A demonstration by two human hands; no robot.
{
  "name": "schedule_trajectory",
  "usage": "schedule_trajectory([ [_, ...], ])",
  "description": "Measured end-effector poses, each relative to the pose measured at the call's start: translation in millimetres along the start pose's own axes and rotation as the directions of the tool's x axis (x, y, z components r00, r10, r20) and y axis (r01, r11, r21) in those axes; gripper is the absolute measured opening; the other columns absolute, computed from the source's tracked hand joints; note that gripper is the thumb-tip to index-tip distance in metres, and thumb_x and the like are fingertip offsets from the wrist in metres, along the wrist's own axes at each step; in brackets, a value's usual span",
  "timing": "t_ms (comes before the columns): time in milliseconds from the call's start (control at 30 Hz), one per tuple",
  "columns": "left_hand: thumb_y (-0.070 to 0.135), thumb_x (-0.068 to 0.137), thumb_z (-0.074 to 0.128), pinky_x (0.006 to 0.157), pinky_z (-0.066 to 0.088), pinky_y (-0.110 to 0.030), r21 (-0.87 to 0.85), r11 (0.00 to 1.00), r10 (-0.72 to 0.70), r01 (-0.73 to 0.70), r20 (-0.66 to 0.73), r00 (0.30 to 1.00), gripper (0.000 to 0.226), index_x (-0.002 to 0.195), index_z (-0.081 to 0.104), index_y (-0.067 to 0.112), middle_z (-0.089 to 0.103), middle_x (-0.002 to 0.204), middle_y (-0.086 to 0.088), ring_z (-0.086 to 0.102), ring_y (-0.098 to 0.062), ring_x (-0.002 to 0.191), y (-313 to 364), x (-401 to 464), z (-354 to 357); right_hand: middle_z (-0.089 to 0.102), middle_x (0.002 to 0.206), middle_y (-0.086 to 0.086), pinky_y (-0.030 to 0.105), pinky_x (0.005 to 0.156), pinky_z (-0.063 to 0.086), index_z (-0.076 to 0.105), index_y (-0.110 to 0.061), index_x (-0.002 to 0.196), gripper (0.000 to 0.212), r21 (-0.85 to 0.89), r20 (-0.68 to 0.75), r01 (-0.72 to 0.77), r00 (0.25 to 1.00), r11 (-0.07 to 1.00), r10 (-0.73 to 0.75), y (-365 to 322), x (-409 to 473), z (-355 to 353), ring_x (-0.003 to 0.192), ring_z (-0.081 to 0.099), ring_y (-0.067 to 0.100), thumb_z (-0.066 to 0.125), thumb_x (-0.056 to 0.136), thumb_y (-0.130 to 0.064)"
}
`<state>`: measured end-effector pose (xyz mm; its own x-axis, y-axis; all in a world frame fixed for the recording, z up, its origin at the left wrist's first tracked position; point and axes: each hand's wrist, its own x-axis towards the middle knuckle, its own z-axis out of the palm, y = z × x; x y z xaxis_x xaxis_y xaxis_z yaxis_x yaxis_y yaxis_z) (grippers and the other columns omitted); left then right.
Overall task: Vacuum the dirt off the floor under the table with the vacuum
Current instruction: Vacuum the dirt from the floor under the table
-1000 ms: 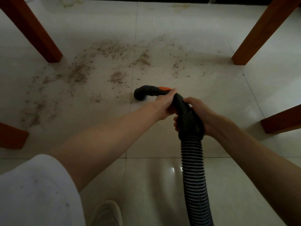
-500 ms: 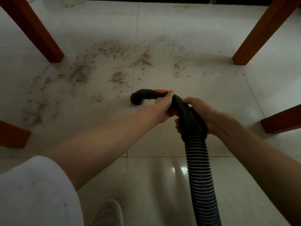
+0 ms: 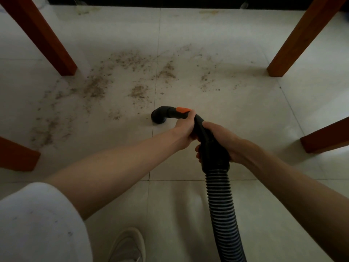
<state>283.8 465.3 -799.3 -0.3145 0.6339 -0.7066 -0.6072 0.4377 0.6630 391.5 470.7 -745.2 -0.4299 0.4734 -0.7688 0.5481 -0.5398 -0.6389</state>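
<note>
Ribbed plastic hose [image 3: 224,214], glossy floor tiles [image 3: 236,114]

Vacuum nozzle [image 3: 159,114]: black, with an orange tab [image 3: 182,110] on top. Hose [image 3: 225,212]: black, ribbed in close rings, faint grey sheen between ribs. Floor [image 3: 236,114]: off-white glossy tiles, thin dark grout lines forming a grid. Dirt [image 3: 94,87]: brown-grey specks, scattered in patches and streaks, densest left of centre. Counter legs [image 3: 43,35]: reddish-brown wood, plain. Sleeve [image 3: 37,224]: white, a few small dark flecks. Shoe [image 3: 128,244]: pale cream.
</note>
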Motion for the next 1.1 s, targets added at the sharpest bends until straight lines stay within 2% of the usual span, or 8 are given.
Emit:
schedule_trajectory([
  [233,0.043,0.099,0.037,0.063,0.049,-0.028,0.023,0.999,-0.044,0.043,0.031,0.999,0.052,0.128,0.046,0.002,0.06,0.1,-0.009,0.059,-0.02,0.082,-8.8,-16.6,-8.7,0.064,0.064,0.013,0.028,0.048,0.055,0.051,-0.006,0.096,0.045,-0.048,-0.017,0.049,0.999,0.998,-0.05,16.0,-6.8,11.9,0.049,0.063,0.022,0.036,0.099,-0.048],
  [367,0.044,0.1,0.033,0.076,0.046,-0.031,0.03,0.998,-0.053,0.052,0.023,0.998,0.057,0.132,0.043,-0.002,0.056,0.123,-0.014,0.057,-0.025,0.103,-13.8,-19.3,-14.4,0.064,0.068,0.014,0.028,0.049,0.054,0.051,-0.001,0.109,0.05,-0.075,-0.006,0.073,0.997,0.994,-0.074,22.4,-6.9,18.3,0.05,0.064,0.021,0.039,0.098,-0.049],
  [467,0.044,0.1,0.032,0.083,0.045,-0.033,0.027,0.998,-0.057,0.056,0.029,0.998,0.058,0.135,0.04,-0.001,0.052,0.129,-0.016,0.053,-0.029,0.116,-17.8,-20.9,-19.1,0.065,0.067,0.014,0.028,0.049,0.056,0.052,0.001,0.108,0.049,-0.09,-0.008,0.081,0.997,0.993,-0.082,26.3,-7.6,24.2,0.049,0.064,0.021,0.045,0.096,-0.046],
  [533,0.043,0.1,0.033,0.081,0.046,-0.032,0.017,0.998,-0.058,0.058,0.03,0.998,0.057,0.135,0.04,-0.001,0.054,0.125,-0.015,0.055,-0.028,0.111,-18.6,-23.2,-21.9,0.065,0.067,0.015,0.028,0.048,0.055,0.052,0.002,0.108,0.049,-0.094,0.0,0.086,0.996,0.992,-0.086,27.6,-7.6,26.2,0.049,0.064,0.022,0.044,0.097,-0.046],
  [667,0.043,0.099,0.034,0.063,0.046,-0.027,-0.005,0.995,-0.098,0.099,0.089,0.991,0.053,0.128,0.042,0.0,0.057,0.101,-0.009,0.057,-0.019,0.087,-13.7,-26.2,-27.6,0.065,0.066,0.015,0.028,0.047,0.054,0.049,0.001,0.106,0.051,-0.095,0.021,0.081,0.997,0.992,-0.079,26.4,-5.2,24.6,0.05,0.064,0.023,0.039,0.098,-0.048],
  [900,0.04,0.101,0.033,0.076,0.045,-0.032,-0.008,0.999,-0.051,0.051,0.057,0.997,0.049,0.128,0.044,0.0,0.058,0.102,-0.009,0.056,-0.02,0.085,-2.5,-15.2,-34.2,0.063,0.067,0.015,0.028,0.047,0.054,0.049,0.003,0.111,0.054,-0.083,0.004,0.094,0.996,0.992,-0.094,17.3,8.8,35.4,0.049,0.062,0.023,0.036,0.099,-0.047],
  [967,0.04,0.101,0.034,0.073,0.047,-0.03,-0.005,0.999,-0.036,0.036,0.034,0.999,0.051,0.128,0.045,-0.001,0.058,0.109,-0.013,0.057,-0.02,0.086,1.2,-10.2,-36.2,0.062,0.066,0.015,0.028,0.046,0.053,0.049,0.003,0.114,0.054,-0.078,-0.022,0.104,0.994,0.992,-0.106,15.3,14.8,40.9,0.048,0.062,0.023,0.035,0.1,-0.047],
  [1100,0.041,0.1,0.034,0.066,0.047,-0.028,0.02,0.999,-0.034,0.033,0.036,0.999,0.053,0.127,0.046,-0.004,0.058,0.094,-0.009,0.057,-0.019,0.082,6.6,-0.1,-40.7,0.063,0.065,0.013,0.029,0.048,0.053,0.049,0.002,0.115,0.054,-0.082,-0.08,0.118,0.989,0.99,-0.124,14.2,27.1,48.7,0.047,0.062,0.022,0.036,0.099,-0.048],
])
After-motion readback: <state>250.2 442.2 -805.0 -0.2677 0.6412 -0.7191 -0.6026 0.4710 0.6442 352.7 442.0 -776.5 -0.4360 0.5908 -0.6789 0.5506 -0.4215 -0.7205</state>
